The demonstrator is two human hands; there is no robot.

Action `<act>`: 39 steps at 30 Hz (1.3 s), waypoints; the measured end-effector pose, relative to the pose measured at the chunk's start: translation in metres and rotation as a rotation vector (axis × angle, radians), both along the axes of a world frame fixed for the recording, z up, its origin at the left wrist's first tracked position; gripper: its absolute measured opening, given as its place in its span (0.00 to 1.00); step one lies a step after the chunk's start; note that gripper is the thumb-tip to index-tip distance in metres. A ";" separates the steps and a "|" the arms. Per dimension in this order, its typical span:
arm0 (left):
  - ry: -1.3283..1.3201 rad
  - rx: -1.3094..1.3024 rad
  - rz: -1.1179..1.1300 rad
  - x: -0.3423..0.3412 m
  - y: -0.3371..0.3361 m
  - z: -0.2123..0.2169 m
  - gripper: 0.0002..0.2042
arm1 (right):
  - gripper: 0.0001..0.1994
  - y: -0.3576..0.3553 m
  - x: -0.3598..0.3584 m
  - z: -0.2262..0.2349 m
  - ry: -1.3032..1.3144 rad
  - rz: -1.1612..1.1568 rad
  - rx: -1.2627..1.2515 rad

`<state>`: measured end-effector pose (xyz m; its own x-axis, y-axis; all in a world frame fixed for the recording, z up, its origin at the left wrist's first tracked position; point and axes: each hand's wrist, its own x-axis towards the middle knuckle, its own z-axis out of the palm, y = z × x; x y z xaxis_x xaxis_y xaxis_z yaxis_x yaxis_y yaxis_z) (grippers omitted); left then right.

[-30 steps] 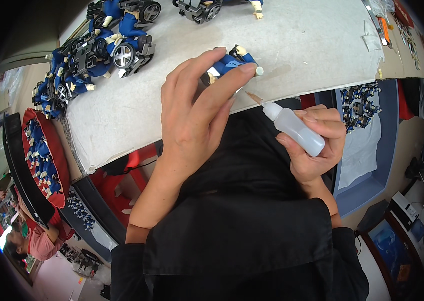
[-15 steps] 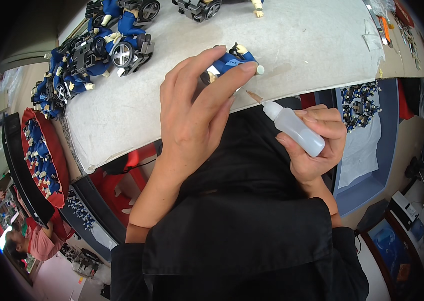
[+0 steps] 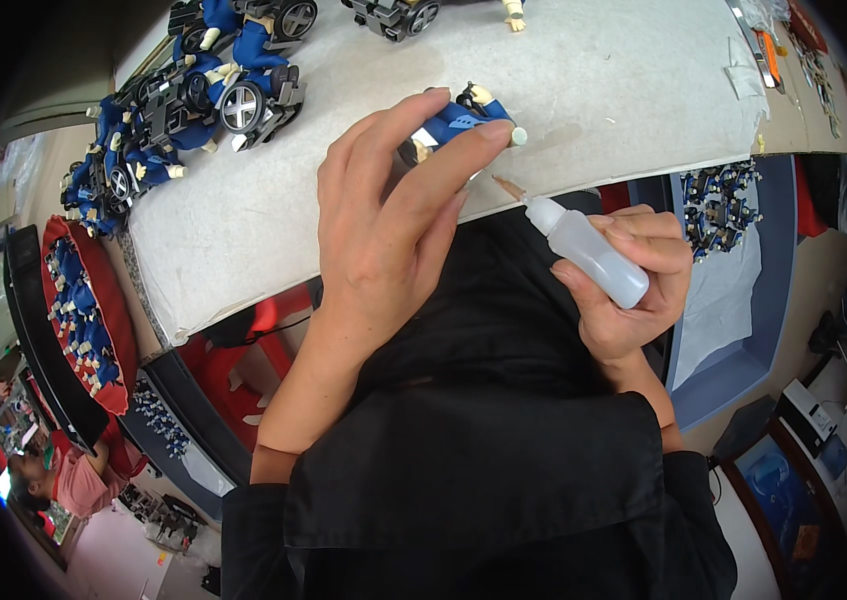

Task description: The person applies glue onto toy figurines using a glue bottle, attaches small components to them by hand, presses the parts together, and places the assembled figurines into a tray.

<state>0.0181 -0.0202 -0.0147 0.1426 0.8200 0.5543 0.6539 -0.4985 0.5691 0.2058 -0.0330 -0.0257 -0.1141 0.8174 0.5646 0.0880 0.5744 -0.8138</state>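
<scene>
My left hand [image 3: 375, 215] is closed on a small blue toy figure [image 3: 459, 120] with cream-coloured parts, just over the near part of the table. The hand hides much of the figure. My right hand [image 3: 655, 262] grips a white translucent squeeze bottle [image 3: 598, 258], tilted so that its thin brownish nozzle tip [image 3: 509, 188] points up and left. That tip is near the left fingertips and a little apart from the figure. Whether any liquid comes out cannot be made out.
Blue figures with grey wheeled chassis [image 3: 168, 110] crowd the white-covered table [image 3: 633, 80] at the left. More lie at the top edge. A red-lined container [image 3: 123, 330] of figures is at the left, a blue-grey bin [image 3: 743, 350] at the right. An orange cutter [image 3: 771, 62] lies far right.
Both hands hold almost the same pose; the bottle and the figure have barely shifted. A person at the far left has moved slightly.
</scene>
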 end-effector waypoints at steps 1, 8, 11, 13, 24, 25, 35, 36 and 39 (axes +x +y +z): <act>0.059 -0.010 -0.020 -0.001 0.000 0.001 0.26 | 0.23 0.000 0.000 0.000 -0.001 -0.001 0.000; 0.055 -0.001 -0.022 0.000 -0.001 -0.001 0.26 | 0.24 -0.001 0.000 -0.002 -0.009 -0.018 0.010; -0.055 0.012 0.022 0.003 0.000 -0.004 0.24 | 0.24 -0.001 0.000 -0.001 -0.016 -0.016 0.011; -0.065 0.019 0.017 0.003 0.001 -0.005 0.24 | 0.24 -0.001 0.001 -0.001 -0.018 -0.012 0.009; -0.139 0.048 -0.015 0.003 0.003 -0.006 0.27 | 0.25 -0.003 0.008 0.003 -0.018 0.008 0.023; -0.141 0.069 -0.029 0.003 0.003 -0.006 0.28 | 0.25 -0.004 0.007 0.003 -0.018 0.008 0.023; -0.134 -0.003 0.007 0.004 0.000 -0.005 0.28 | 0.26 -0.002 0.000 0.001 -0.040 0.018 0.044; -0.135 0.006 0.003 0.004 0.001 -0.005 0.27 | 0.26 -0.001 0.000 0.000 -0.036 0.020 0.044; -0.132 0.005 0.001 0.004 0.001 -0.004 0.27 | 0.26 -0.002 0.001 0.000 -0.046 0.016 0.039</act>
<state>0.0225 -0.0196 -0.0183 0.0673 0.8175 0.5720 0.5745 -0.5004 0.6477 0.2065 -0.0346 -0.0261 -0.1535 0.7930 0.5896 0.1158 0.6070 -0.7862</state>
